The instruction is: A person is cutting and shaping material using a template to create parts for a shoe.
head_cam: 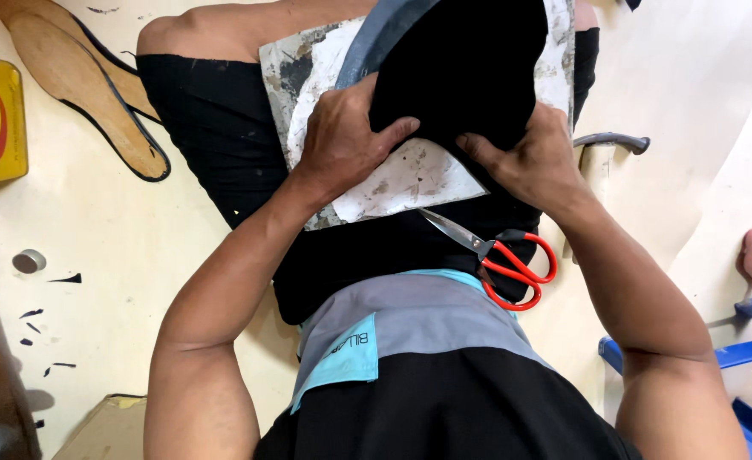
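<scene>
Scissors [499, 255]: lap, 5 o'clock, untouched
Left hand [346, 140]: clamped on black sheet [465, 60]
Right hand [529, 162]: pinching same sheet
Handling: likely soft, light; grip edges

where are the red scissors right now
In the head view, the red-handled scissors lie on the person's lap, just below the right hand and the stained board.

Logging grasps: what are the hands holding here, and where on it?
Both hold the black sheet at its lower edge: left hand on the left side, right hand at the bottom corner, pressed on the stained board.
</scene>
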